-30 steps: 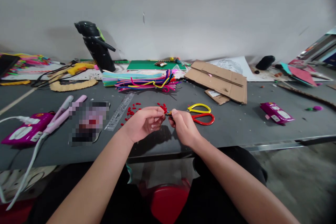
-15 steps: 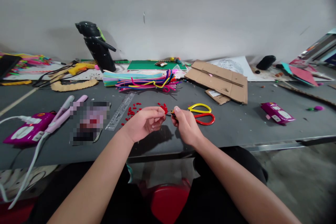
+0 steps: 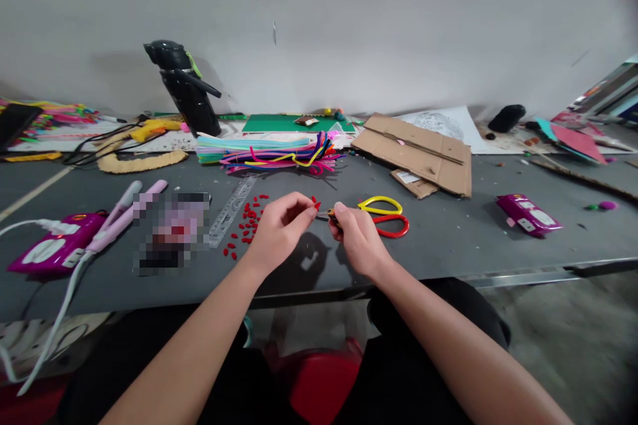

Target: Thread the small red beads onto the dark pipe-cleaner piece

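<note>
My left hand [image 3: 282, 222] is closed in a pinch above the desk, the back of the hand turned up. Small red fuzzy pieces [image 3: 316, 203] show at its fingertips, mostly hidden by the fingers. Facing it, my right hand [image 3: 356, 232] wraps round a small tool with a thin metal tip [image 3: 323, 214] that points at those pieces. Most of this tool lies hidden in the fist. Behind the right hand are scissors handles [image 3: 381, 202], one loop yellow and one red. Whether they belong to the held tool I cannot tell. Loose red pieces [image 3: 248, 220] lie scattered left of my left hand.
A clear ruler [image 3: 232, 212], a blurred-out phone [image 3: 172, 232], a pink hair straightener [image 3: 127, 216] and a purple packet [image 3: 57, 246] lie to the left. Behind are pipe cleaners [image 3: 279, 153], a black bottle [image 3: 187, 93] and cardboard [image 3: 416, 153]. Another purple packet [image 3: 528, 214] lies right.
My left hand has turned over, so its back now faces up and its fingers hide more of the red pieces. More loose red pieces show beside it. My right hand has barely moved.
</note>
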Available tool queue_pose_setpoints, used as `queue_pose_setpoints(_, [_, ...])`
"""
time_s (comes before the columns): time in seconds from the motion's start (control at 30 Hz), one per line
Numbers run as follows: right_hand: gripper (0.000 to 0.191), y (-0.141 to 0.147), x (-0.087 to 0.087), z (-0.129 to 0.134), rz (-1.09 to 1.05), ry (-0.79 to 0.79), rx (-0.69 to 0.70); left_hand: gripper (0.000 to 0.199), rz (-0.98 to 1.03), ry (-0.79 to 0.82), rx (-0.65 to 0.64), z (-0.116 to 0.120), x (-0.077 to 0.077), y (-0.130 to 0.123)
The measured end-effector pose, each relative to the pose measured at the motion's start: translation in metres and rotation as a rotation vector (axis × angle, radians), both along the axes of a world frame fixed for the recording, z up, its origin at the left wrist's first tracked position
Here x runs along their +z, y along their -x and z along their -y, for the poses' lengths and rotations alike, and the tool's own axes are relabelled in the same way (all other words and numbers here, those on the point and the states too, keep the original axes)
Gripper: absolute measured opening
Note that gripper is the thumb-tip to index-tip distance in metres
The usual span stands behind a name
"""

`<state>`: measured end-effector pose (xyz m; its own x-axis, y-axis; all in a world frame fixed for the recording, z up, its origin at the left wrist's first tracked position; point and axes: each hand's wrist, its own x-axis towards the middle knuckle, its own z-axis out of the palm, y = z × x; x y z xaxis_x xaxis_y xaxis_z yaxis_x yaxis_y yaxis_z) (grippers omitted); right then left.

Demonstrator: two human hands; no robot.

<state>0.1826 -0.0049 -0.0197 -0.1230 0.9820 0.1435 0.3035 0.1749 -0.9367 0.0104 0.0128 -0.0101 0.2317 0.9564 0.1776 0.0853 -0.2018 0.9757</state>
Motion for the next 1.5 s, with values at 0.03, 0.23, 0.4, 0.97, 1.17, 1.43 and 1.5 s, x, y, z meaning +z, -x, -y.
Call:
queue_pose_setpoints(0.03, [0.059,-0.0008,-0.0011,-0.0010,0.010,-0.002,-0.004,0.014,-0.067,-0.090,0.032,0.0011,-0.0014,-0.0014])
queue_pose_setpoints(0.23, [0.057,-0.0038,-0.0049,-0.0067,0.062,0.002,-0.006,0.007,-0.290,-0.488,0.091,0.0033,-0.0064,-0.0029])
queue_pose_setpoints(0.4, [0.054,-0.0034,-0.0036,-0.0067,0.061,-0.011,-0.004,0.006,-0.381,-0.607,0.102,0.0028,-0.0074,-0.0017])
queue_pose_setpoints(0.97, [0.051,-0.0025,-0.0041,-0.0079,0.081,-0.004,-0.024,0.010,-0.443,-0.713,0.115,0.0019,-0.0105,-0.0019])
queue_pose_setpoints(1.17, [0.053,-0.0025,-0.0064,-0.0087,0.097,-0.005,-0.022,0.011,-0.439,-0.725,0.117,0.0019,-0.0105,-0.0030])
queue_pose_setpoints(1.43, [0.058,-0.0021,-0.0036,-0.0079,0.086,0.014,-0.033,0.010,-0.445,-0.700,0.107,0.0019,-0.0105,-0.0024])
queue_pose_setpoints(1.5, [0.058,-0.0021,-0.0032,-0.0080,0.087,0.010,-0.031,0.010,-0.446,-0.696,0.103,0.0019,-0.0105,-0.0022])
